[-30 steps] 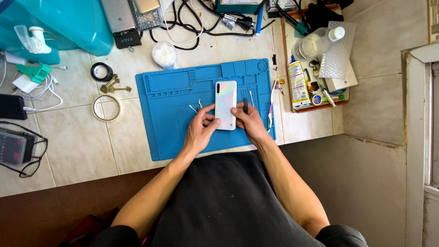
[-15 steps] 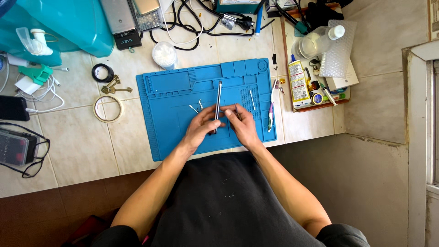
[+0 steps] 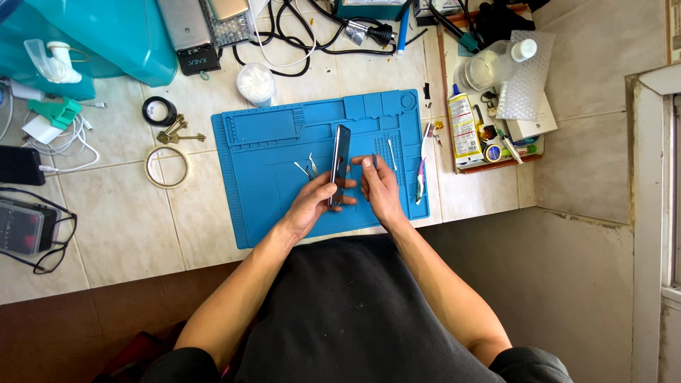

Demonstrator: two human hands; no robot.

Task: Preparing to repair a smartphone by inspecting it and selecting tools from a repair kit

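Fingers of the left hand (image 3: 312, 206) pinch the lower end of a slim dark smartphone (image 3: 340, 162) stood on its long edge, just left of centre in the frame, over the blue silicone work mat (image 3: 269, 191). The right hand (image 3: 381, 188) sits beside it, fingers closed on a small thin tool whose tip shows near the phone's edge; what kind of tool it is cannot be told.

Slipping looks the likeliest trouble: held only at one end and on its edge, the phone could twist out of the pinch and drop flat onto the mat, or onto the metal tweezers (image 3: 308, 167) lying just to its left. A hard push from the tool could also skid off the edge toward the left fingers.

Further out, a white-handled brush (image 3: 423, 159) lies at the mat's right border, and a roll of pale tape (image 3: 167, 166) with a bunch of keys (image 3: 177, 131) lies to the left on the tiled bench.
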